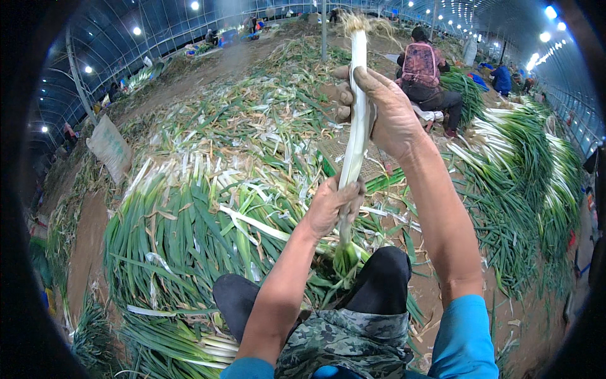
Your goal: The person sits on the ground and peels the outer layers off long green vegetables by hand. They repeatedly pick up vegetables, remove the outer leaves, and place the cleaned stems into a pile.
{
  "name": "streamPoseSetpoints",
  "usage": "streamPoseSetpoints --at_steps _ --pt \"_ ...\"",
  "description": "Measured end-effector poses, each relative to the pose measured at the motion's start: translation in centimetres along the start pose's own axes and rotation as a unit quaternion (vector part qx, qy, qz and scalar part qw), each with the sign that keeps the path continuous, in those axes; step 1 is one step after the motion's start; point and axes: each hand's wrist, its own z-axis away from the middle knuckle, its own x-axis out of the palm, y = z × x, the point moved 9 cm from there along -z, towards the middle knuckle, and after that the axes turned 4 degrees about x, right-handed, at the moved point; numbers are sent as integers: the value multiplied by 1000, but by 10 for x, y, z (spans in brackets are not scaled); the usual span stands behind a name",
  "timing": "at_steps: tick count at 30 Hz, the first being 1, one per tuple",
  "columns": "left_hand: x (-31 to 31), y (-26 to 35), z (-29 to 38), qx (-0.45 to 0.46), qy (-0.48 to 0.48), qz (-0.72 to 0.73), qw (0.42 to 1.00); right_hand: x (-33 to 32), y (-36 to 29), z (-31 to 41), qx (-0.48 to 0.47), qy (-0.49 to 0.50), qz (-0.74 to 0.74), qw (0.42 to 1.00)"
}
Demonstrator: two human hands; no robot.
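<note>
A large green onion (356,137) stands almost upright before me, roots at the top and green leaves hanging down between my knees. My right hand (386,111) grips its white shaft below the roots, with the thumb along the near side. Lower down, my left hand (334,203) is closed around the stalk where white turns to green. Beneath the hands, a heap of green onions (180,237) covers the ground to my left. Partly hidden behind the stalk lies a flat mesh-topped crate (378,158) with a green edge.
Cleaned green onions (516,147) are piled in rows at the right. A person (421,71) sits ahead with their back to me. Peeled leaf scraps (255,118) litter the soil. A woven sack (110,148) stands at the left, and a metal post (324,33) rises ahead.
</note>
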Motion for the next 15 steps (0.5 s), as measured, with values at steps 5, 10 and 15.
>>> streamPoseSetpoints --at_steps 5,10,15 --pt "19 -9 10 -33 -85 139 986 3 -8 9 -11 11 51 999" --pt "11 5 23 15 -63 173 983 -2 -10 30 -87 136 346 924" --pt "10 -9 28 -4 -74 172 982 -17 -41 52 -216 262 409 847"
